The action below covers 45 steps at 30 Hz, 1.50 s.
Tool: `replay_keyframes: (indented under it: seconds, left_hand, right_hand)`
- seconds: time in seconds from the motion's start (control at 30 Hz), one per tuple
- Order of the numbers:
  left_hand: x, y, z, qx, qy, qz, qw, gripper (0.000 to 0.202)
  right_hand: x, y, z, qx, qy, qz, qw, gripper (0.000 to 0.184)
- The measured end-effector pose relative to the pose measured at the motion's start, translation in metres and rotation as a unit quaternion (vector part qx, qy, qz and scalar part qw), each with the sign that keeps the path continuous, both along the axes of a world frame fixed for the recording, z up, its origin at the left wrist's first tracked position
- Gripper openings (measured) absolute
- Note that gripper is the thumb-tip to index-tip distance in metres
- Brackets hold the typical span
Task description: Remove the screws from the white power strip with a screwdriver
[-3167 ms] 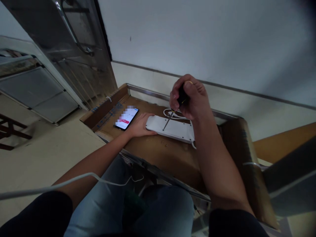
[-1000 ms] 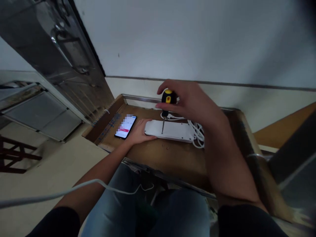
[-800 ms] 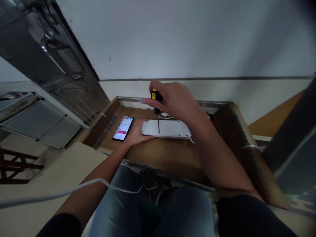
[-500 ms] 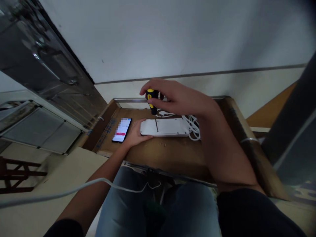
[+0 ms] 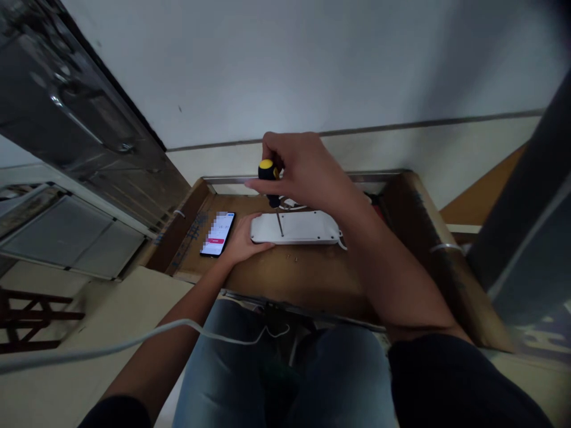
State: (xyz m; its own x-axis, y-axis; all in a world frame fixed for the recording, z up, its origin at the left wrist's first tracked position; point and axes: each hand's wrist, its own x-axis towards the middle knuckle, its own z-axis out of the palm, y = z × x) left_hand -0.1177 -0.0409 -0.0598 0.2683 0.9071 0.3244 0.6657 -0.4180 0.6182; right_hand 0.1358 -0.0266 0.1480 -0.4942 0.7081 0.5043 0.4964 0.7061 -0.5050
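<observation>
One white power strip point(image 5: 310, 228) lies beneath a black-and-yellow screwdriver point(image 5: 268, 172).

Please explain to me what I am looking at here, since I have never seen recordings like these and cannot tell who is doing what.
Gladly. There is no machine here: these views come from a camera worn on a person's head, looking forward and down at their own two hands, so the arms enter from below. The person sits with a brown cardboard-covered board in front of them. Their right hand holds a yellow-and-black screwdriver upright, its thin shaft reaching down to a white power strip. Their left hand rests on the strip's end, steadying it. Beside that hand lies a smartphone with a lit screen, partly blurred.
</observation>
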Motion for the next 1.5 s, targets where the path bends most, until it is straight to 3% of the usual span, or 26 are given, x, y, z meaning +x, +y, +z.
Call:
replay_keyframes:
  seconds: [0.13,0.27,0.37,0.53,0.73,1.17,1.37,1.5]
  left_hand:
    - [0.000,0.000,-0.001,0.002,-0.008,-0.001,1.000,0.093]
    - [0.001,0.000,-0.002,0.006,-0.009,-0.004,1.000,0.091]
    - [0.001,0.000,-0.001,0.008,-0.009,-0.004,1.000,0.092]
    - [0.000,0.000,-0.001,0.003,-0.009,-0.002,1.000,0.093]
    - [0.001,0.000,-0.004,0.007,-0.017,0.002,1.000,0.093]
    - [0.001,-0.001,-0.002,0.010,-0.008,0.005,1.000,0.094]
    - [0.002,-0.002,0.002,-0.003,-0.002,0.008,1.000,0.093]
    - [0.003,-0.002,0.002,-0.002,-0.003,0.008,1.000,0.092]
  right_hand:
    - [-0.004,0.001,-0.004,0.049,-0.041,-0.041,0.997,0.031]
    - [0.001,0.013,-0.013,0.082,-0.034,0.091,0.992,0.033]
    - [0.008,0.019,-0.015,0.051,-0.018,0.199,0.978,0.028]
    - [0.028,0.020,-0.006,-0.008,-0.007,0.262,0.965,0.031]
    - [0.039,0.023,0.002,-0.027,0.021,0.231,0.972,0.041]
    - [0.029,0.013,0.004,-0.029,0.016,0.166,0.986,0.032]
    - [0.020,0.015,0.000,-0.032,0.062,0.034,0.997,0.046]
    - [0.020,0.014,-0.001,-0.048,0.035,0.033,0.998,0.053]
